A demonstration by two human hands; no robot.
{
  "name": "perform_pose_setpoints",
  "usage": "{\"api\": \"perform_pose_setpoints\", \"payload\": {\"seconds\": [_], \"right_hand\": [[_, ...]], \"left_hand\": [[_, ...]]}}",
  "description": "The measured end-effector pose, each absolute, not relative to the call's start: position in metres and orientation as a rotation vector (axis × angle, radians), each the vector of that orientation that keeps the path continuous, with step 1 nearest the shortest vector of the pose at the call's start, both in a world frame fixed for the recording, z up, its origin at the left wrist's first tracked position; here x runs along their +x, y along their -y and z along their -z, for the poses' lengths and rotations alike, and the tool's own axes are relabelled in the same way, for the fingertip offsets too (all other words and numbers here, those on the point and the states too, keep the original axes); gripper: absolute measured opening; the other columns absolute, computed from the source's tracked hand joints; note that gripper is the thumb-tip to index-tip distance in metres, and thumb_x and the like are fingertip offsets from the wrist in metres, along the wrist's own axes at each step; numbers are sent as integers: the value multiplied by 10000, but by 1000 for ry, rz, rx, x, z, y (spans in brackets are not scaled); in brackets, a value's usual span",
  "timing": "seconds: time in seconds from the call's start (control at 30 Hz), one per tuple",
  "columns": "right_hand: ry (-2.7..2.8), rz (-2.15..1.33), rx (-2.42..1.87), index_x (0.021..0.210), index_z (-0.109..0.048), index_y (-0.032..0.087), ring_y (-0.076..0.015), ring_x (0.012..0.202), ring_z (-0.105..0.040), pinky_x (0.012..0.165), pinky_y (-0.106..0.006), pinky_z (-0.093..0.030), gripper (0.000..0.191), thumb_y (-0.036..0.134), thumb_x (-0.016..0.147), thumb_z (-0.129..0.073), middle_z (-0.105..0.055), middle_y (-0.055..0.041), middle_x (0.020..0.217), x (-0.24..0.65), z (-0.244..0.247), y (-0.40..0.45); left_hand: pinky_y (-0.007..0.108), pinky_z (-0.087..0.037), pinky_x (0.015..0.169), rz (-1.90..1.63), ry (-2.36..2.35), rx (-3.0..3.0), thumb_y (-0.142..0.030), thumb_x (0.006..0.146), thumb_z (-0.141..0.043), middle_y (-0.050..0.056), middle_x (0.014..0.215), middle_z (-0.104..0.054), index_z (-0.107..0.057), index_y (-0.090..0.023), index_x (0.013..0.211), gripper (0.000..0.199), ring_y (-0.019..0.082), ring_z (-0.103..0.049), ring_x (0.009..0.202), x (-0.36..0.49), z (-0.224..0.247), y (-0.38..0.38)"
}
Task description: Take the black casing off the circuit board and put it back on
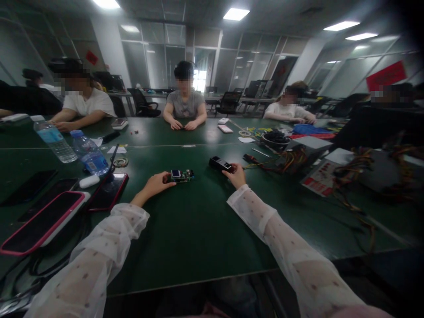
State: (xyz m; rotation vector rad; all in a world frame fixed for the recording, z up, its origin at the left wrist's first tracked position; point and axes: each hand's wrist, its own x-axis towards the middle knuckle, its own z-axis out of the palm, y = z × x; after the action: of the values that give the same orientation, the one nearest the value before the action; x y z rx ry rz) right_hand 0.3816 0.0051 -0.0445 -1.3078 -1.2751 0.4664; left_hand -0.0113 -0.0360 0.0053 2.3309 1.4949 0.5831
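My left hand [158,184] is closed on the left end of a small green circuit board [185,176]. A little square screen [176,173] sits on that board. To the right, my right hand [236,176] grips the near end of a black handheld case [219,164] with a small display on its top. Board and case are apart, both low over the green table [195,238]. I cannot tell whether either one rests on the tabletop. My fingers hide the ends they hold.
Two water bottles [89,152], several phones [46,221] and cables are on the left. Metal power supply units [308,150] with bundled wires [288,160] stand on the right, near a thin screwdriver-like rod [260,153]. Other people [185,104] sit across the table.
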Motion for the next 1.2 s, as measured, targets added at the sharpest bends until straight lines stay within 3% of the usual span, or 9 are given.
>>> {"api": "perform_pose_setpoints", "payload": {"seconds": [0.5, 0.97, 1.2], "right_hand": [[1330, -318, -1340, 1036, -475, 151, -229, 873, -589, 821, -416, -488, 581, 368, 569, -744, -601, -97, 958, 365, 35, 45], [1461, -250, -1330, 1044, -480, 175, -245, 880, -586, 803, -440, -488, 612, 480, 582, -740, -593, -92, 960, 363, 42, 43], [1452, -146, -1427, 1141, -443, 127, -262, 928, -548, 843, -454, -462, 744, 526, 581, -726, -539, -137, 1031, 365, 47, 39]], "left_hand": [[280, -415, 653, -676, -1448, 2280, -653, 709, -553, 55, 864, -622, -576, -157, 1091, 626, 168, -557, 733, -20, -5, 94], [272, -390, 609, -636, -1434, 2279, -661, 692, -569, 37, 825, -604, -571, -182, 1088, 621, 171, -547, 698, -25, -3, 104], [276, -398, 625, -622, -1393, 2250, -645, 687, -588, 35, 844, -605, -562, -185, 1085, 608, 174, -549, 719, -24, -6, 104]]}}
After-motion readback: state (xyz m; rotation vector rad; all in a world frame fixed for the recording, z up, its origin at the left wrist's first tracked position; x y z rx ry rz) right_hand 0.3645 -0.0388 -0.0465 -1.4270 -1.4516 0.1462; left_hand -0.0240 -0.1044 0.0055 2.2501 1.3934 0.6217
